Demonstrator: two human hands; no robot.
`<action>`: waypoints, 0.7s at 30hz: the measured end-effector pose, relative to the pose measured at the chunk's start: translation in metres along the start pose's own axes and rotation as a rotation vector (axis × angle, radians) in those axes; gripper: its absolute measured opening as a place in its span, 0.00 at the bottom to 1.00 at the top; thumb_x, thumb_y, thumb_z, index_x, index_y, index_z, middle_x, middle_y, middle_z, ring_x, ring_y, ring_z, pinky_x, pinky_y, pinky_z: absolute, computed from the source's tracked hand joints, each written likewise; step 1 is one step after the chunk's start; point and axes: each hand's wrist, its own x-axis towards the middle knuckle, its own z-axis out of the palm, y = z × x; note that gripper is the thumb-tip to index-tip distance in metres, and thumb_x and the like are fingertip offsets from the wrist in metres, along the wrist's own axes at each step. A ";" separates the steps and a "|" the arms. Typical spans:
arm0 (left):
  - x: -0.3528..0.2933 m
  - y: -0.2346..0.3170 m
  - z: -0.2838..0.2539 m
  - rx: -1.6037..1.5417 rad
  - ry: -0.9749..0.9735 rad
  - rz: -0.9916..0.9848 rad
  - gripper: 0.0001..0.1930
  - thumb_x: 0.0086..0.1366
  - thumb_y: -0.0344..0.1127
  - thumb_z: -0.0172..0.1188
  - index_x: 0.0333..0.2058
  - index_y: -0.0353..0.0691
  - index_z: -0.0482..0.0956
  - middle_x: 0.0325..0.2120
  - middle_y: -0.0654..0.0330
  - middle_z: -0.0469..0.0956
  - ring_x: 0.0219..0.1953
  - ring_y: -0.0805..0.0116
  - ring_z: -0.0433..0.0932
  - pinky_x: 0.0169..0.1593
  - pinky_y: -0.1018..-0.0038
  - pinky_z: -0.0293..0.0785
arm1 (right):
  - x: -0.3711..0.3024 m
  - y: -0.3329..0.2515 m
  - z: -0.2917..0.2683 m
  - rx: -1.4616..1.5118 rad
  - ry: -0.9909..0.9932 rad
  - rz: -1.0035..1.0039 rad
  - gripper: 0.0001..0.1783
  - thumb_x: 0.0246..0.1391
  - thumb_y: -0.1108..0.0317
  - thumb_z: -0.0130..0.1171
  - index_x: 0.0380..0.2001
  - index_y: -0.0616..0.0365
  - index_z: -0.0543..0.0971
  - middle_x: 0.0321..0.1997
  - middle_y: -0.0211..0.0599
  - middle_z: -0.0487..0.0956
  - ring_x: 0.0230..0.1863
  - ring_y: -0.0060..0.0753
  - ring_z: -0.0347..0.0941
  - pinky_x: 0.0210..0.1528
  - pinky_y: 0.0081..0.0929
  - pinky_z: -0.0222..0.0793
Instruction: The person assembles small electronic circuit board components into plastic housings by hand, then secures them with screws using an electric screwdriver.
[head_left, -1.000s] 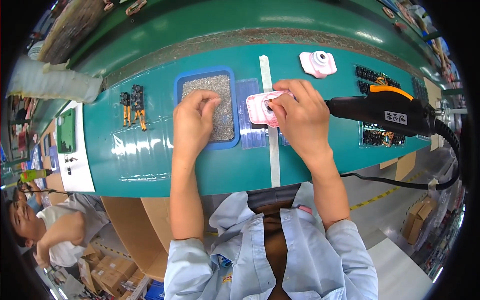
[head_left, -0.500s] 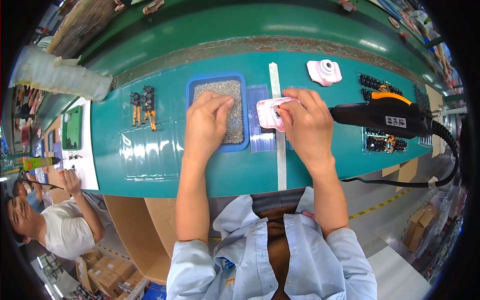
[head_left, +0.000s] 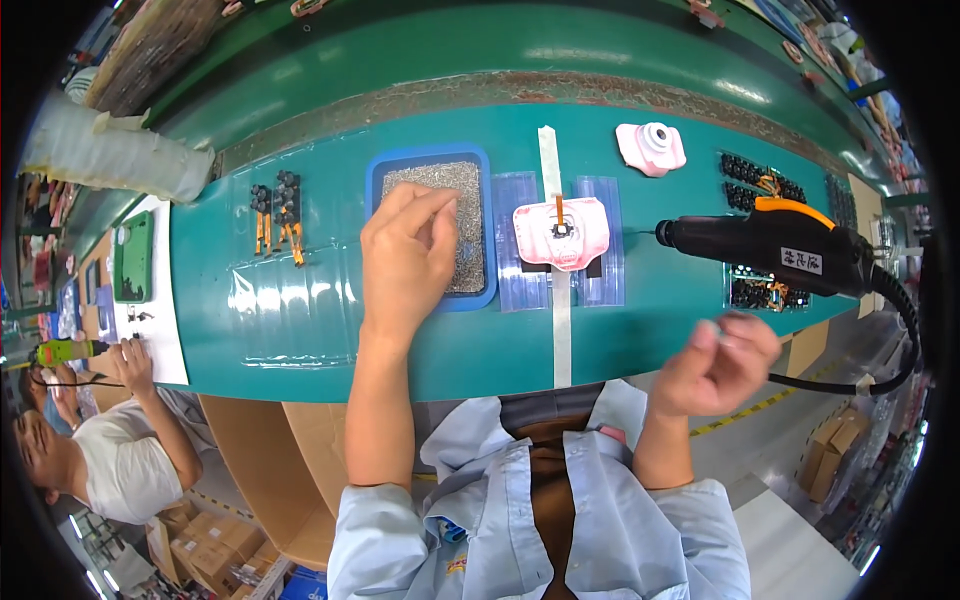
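My left hand [head_left: 408, 255] hovers over a blue tray [head_left: 488, 270] of small metal screws, thumb and fingertips pinched together; anything between them is too small to see. To its right a pink and white camera shell [head_left: 585, 235] lies on clear plastic strips, with a small camera module [head_left: 561, 230] and its orange ribbon cable at the shell's middle. My right hand [head_left: 718, 365] is raised by the table's near edge, away from the shell. Its fingers are curled toward the thumb and slightly blurred; whatever they pinch cannot be made out.
A black electric screwdriver [head_left: 765, 240] points left toward the shell, its cable curving down. Another pink toy camera [head_left: 652, 148] sits at the back. Camera modules [head_left: 288, 215] lie at left, and more [head_left: 765, 292] fill trays at right. A co-worker [head_left: 125, 455] is at far left.
My right hand has left the camera shell and moved right and toward me, uncovering the module and ribbon cable. My left hand stays over the screw tray.
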 end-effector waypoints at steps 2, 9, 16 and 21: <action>-0.001 0.003 0.003 -0.002 0.005 0.009 0.07 0.52 0.19 0.58 0.30 0.32 0.81 0.26 0.62 0.74 0.20 0.75 0.65 0.23 0.81 0.62 | 0.009 0.009 0.001 -0.105 0.176 0.116 0.24 0.48 0.70 0.59 0.49 0.56 0.66 0.50 0.35 0.68 0.43 0.32 0.66 0.46 0.25 0.65; -0.002 0.000 0.009 -0.041 -0.038 0.016 0.07 0.52 0.18 0.58 0.30 0.33 0.81 0.26 0.62 0.74 0.20 0.75 0.66 0.23 0.81 0.63 | 0.067 0.046 0.042 0.751 -0.122 0.416 0.34 0.48 0.61 0.61 0.57 0.59 0.62 0.35 0.39 0.74 0.34 0.32 0.70 0.44 0.28 0.69; -0.005 0.007 0.012 -0.124 -0.153 0.094 0.08 0.51 0.17 0.58 0.30 0.34 0.81 0.26 0.63 0.74 0.20 0.75 0.66 0.23 0.80 0.63 | 0.080 0.070 0.047 1.117 -0.485 0.316 0.35 0.46 0.63 0.62 0.57 0.59 0.62 0.23 0.29 0.72 0.24 0.24 0.68 0.30 0.23 0.68; -0.009 0.017 0.021 -0.215 -0.185 0.092 0.08 0.51 0.17 0.59 0.30 0.35 0.82 0.26 0.63 0.75 0.21 0.75 0.66 0.23 0.81 0.62 | 0.112 0.018 0.055 1.390 -0.392 0.268 0.29 0.52 0.60 0.58 0.57 0.52 0.64 0.20 0.21 0.69 0.21 0.17 0.63 0.26 0.19 0.63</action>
